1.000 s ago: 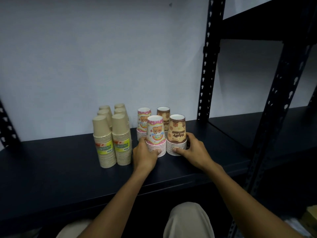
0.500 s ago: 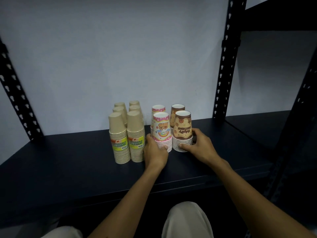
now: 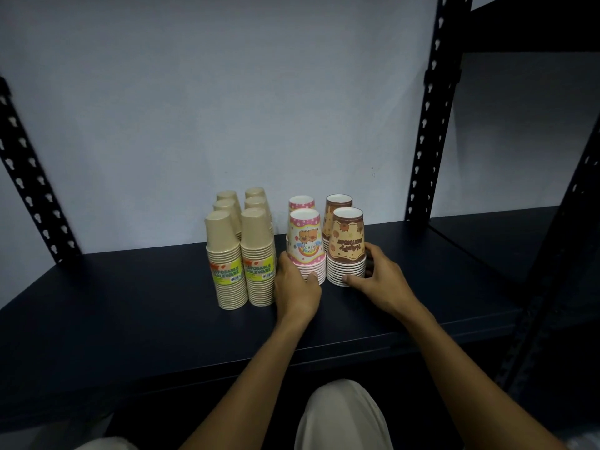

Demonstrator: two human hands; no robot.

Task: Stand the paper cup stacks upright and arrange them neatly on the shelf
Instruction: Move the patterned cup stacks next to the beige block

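Several paper cup stacks stand rim-down on the dark shelf (image 3: 130, 306). Tan stacks (image 3: 240, 254) with yellow-green labels form two rows on the left. Right of them stand a front pink stack (image 3: 306, 241) and a front brown stack (image 3: 346, 241), each with a matching stack behind: a pink one (image 3: 301, 201) and a brown one (image 3: 339, 201). My left hand (image 3: 297, 287) wraps the base of the front pink stack. My right hand (image 3: 380, 280) grips the base of the front brown stack, thumb in front, fingers on its right side.
A pale wall backs the shelf. Black perforated uprights rise at the left (image 3: 29, 177) and right (image 3: 428, 118). Another dark shelf (image 3: 506, 235) adjoins on the right. My knees in light trousers (image 3: 341, 414) show below the shelf's front edge.
Both hands stay on the bases of the two front printed stacks. The view has swung, so the stacks sit more central. The stacks stand as before.
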